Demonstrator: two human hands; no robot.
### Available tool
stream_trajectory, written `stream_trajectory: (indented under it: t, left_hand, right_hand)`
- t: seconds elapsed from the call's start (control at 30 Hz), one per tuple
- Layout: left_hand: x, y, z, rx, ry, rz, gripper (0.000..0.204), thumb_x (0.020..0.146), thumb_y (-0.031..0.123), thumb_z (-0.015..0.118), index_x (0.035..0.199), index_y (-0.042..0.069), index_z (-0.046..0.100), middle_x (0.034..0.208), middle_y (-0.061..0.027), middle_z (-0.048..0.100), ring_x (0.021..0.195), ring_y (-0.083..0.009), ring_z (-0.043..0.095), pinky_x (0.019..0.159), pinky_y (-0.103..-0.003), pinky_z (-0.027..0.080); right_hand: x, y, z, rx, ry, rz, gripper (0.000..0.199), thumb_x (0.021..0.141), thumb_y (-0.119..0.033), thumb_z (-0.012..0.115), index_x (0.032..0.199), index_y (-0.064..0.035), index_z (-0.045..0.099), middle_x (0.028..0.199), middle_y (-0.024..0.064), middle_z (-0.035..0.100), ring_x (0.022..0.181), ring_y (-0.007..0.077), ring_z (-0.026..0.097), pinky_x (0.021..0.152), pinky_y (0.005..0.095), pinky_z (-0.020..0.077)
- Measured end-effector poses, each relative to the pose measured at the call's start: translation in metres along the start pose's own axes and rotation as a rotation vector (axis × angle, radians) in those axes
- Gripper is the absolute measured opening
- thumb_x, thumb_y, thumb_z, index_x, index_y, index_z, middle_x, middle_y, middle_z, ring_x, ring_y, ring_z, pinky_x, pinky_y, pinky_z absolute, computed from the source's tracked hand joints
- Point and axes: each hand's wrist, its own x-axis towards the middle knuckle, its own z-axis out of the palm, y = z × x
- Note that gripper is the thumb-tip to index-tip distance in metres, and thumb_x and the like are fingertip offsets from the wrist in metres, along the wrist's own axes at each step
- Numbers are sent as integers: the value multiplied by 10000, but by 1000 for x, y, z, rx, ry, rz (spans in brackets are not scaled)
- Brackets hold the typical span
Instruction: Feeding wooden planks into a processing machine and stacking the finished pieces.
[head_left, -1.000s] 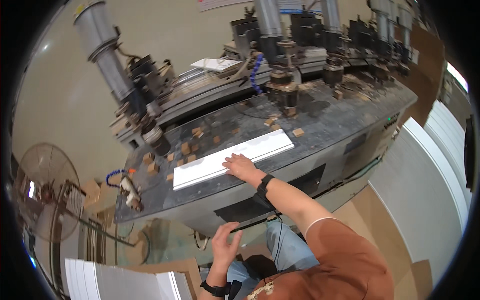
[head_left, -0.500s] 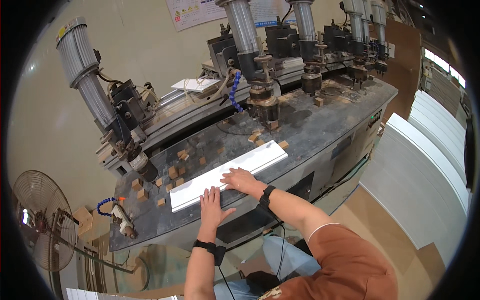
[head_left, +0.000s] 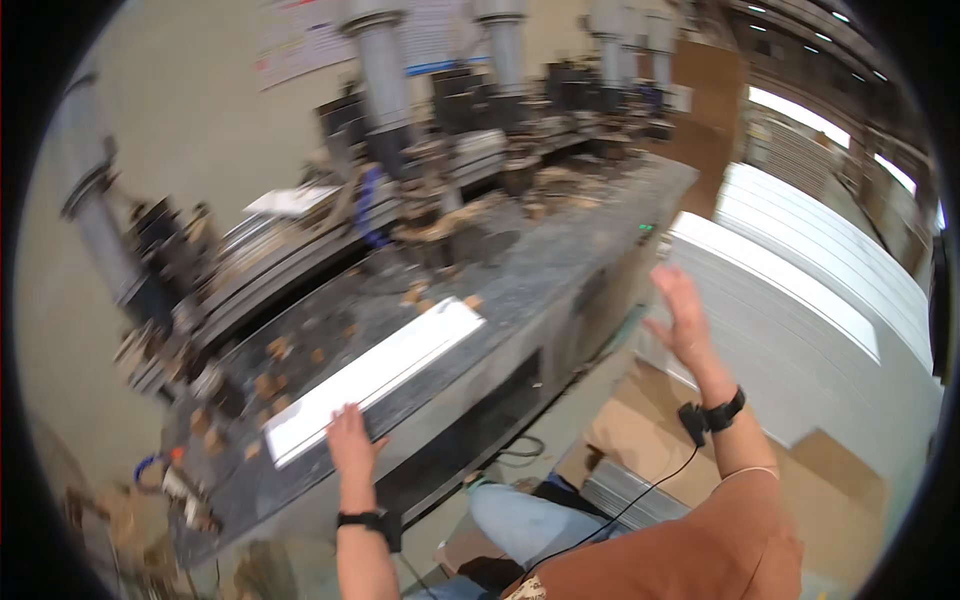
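A long white panel (head_left: 375,375) lies flat on the dark machine table (head_left: 540,270), near its front edge. My left hand (head_left: 348,438) rests on the panel's near edge, fingers together and pointing away from me. My right hand (head_left: 682,318) is off the table, raised in the air to the right with fingers spread, holding nothing. It hovers in front of a stack of white panels (head_left: 800,300). Each wrist wears a black band, and a cable runs from the right one.
Small wooden offcuts (head_left: 270,352) lie scattered on the table around the panel. Behind it stands a row of drilling heads and grey cylinders (head_left: 385,70). Cardboard sheets (head_left: 640,440) lie on the floor below my right arm.
My right hand has left the white panel and swung out to the right toward the stacked panels. My left hand stays on the panel's near edge. The view has turned right and blurred.
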Motion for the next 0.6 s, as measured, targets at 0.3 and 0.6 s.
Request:
stream_trajectory:
  t: [0.3,0.6]
  left_hand:
    - [-7,-2,-6,-60,-100,-86,981,560,232,871,1388,64,373,1447,-141,357,1361,-367,283,1115,-506,224]
    - [-12,-10,-9,-76,-34,-74,932,554,268,873,1346,58,430,1376,-165,456,1310,-365,368,1108,-467,258]
  right_hand:
    - [-62,150,-191,-713,-317,660,799,714,-620,681,1211,-12,535,1257,177,551,1217,333,482,1028,532,358]
    - [-60,148,-145,-554,-77,237,451,643,-135,775,1040,-28,589,1066,169,632,1022,348,590,901,392,484]
